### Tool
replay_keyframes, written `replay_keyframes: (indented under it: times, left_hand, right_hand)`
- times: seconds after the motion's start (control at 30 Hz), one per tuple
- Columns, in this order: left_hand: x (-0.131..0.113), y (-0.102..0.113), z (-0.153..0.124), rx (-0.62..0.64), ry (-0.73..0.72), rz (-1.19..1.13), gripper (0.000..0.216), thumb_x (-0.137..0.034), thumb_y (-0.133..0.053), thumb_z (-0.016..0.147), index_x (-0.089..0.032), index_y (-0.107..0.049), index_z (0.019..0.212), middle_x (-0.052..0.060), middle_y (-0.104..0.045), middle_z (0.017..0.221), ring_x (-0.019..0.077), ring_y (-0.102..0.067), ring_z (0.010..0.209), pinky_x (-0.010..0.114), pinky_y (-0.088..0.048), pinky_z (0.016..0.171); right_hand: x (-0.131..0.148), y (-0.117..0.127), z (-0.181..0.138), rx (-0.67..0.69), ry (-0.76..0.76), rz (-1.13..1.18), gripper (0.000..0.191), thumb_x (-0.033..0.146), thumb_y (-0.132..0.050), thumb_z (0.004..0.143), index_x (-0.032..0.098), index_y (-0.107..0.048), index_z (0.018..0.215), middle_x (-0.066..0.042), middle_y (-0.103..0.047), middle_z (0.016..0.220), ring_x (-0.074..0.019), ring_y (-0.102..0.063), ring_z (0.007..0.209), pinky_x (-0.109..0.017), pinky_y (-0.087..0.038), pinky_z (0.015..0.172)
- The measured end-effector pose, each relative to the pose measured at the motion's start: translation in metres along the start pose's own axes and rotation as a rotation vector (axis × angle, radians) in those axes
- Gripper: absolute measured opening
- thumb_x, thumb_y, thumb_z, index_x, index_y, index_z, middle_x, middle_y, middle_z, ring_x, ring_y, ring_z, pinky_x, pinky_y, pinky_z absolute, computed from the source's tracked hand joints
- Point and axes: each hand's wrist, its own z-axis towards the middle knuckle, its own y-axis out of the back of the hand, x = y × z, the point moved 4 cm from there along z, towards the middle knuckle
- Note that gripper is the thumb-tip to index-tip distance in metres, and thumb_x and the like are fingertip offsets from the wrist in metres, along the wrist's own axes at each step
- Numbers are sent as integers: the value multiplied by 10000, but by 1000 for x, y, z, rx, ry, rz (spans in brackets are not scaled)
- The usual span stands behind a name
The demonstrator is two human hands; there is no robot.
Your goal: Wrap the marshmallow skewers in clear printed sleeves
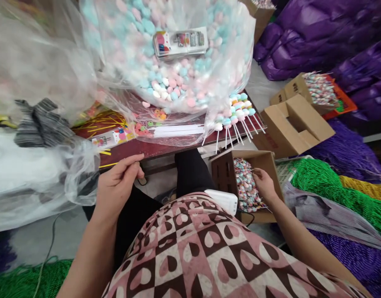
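My left hand (120, 180) hangs just off the table's front edge, index finger stretched out and the other fingers loosely curled, with nothing seen in it. My right hand (264, 184) reaches into an open cardboard box (223, 180) beside my leg. Its fingertips are closed at the pile of small wrapped sweets (246, 186), and what they pinch is hard to make out. On the table's right corner, marshmallow skewers (236, 111) lie in rows with white sticks pointing toward me. Behind them lies a large clear bag of pastel marshmallows (178, 78).
A stack of printed packets (180, 42) rests on the bag. White sticks (178, 130), gummy rings (159, 114) and yellow ties (103, 121) lie on the dark red table (147, 153). More cardboard boxes (297, 124) and green bead strands (339, 186) stand to the right.
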Motion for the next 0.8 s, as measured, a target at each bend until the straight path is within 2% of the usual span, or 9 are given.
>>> replay_keyframes:
  times: [0.07,0.13,0.17,0.23,0.27,0.37,0.53,0.67,0.8]
  left_hand:
    - [1,12,4,-81,-21,81,259,-296,-563,900,-216,-703,1104,-20,-656,726,103,-604,673,234,-495,699]
    - [1,24,11,-144,-63,186,252,-290,-551,905,-217,-704,1091,-8,-684,787,115,-625,727,252,-501,747]
    - [0,30,15,-185,-109,249,240,-284,-545,905,-214,-708,1067,5,-701,851,126,-636,776,266,-504,781]
    - [1,41,28,-237,-185,405,227,-263,-528,909,-210,-712,1030,29,-712,945,156,-645,895,295,-499,850]
    - [3,46,35,-248,-194,472,234,-249,-512,916,-202,-710,1033,41,-710,964,165,-643,922,305,-496,867]
    - [16,53,58,-220,-191,673,244,-241,-514,922,-174,-706,1058,79,-705,1018,201,-626,986,336,-473,919]
    - [42,53,82,-103,-32,936,265,-314,-554,913,-178,-694,1092,109,-672,1074,260,-578,1030,388,-425,949]
    - [50,53,89,-56,45,961,267,-362,-598,886,-187,-697,1061,114,-642,1078,280,-544,1039,398,-405,920]
    - [50,53,93,-55,69,953,189,-338,-587,896,-208,-695,982,99,-631,1067,268,-533,1035,392,-392,891]
  right_hand:
    - [13,-16,-5,74,53,0,272,419,-571,760,198,-709,840,-91,-752,890,-270,-690,905,-445,-513,905]
    - [35,-34,-17,205,154,28,253,427,-581,768,217,-716,809,-69,-766,840,-261,-717,829,-424,-553,853]
    - [50,-42,-25,282,262,49,269,439,-573,789,222,-719,848,-67,-774,852,-254,-728,798,-416,-571,830]
    - [78,-49,-40,316,451,64,291,461,-580,810,226,-726,901,-69,-782,871,-255,-740,815,-414,-585,846]
    - [91,-51,-47,331,499,78,301,459,-579,828,218,-725,934,-76,-783,889,-254,-744,834,-409,-589,858]
    - [125,-53,-63,329,576,134,312,440,-578,867,206,-717,1020,-79,-785,905,-242,-751,843,-380,-601,869]
    - [165,-57,-81,339,678,181,265,421,-593,866,250,-729,1015,-40,-789,876,-227,-759,806,-336,-626,824]
    - [173,-64,-89,360,663,202,268,457,-599,847,276,-730,995,-32,-791,862,-247,-762,787,-387,-631,820]
    - [175,-74,-95,413,672,215,261,461,-599,846,284,-724,991,-24,-792,852,-246,-763,778,-398,-632,812]
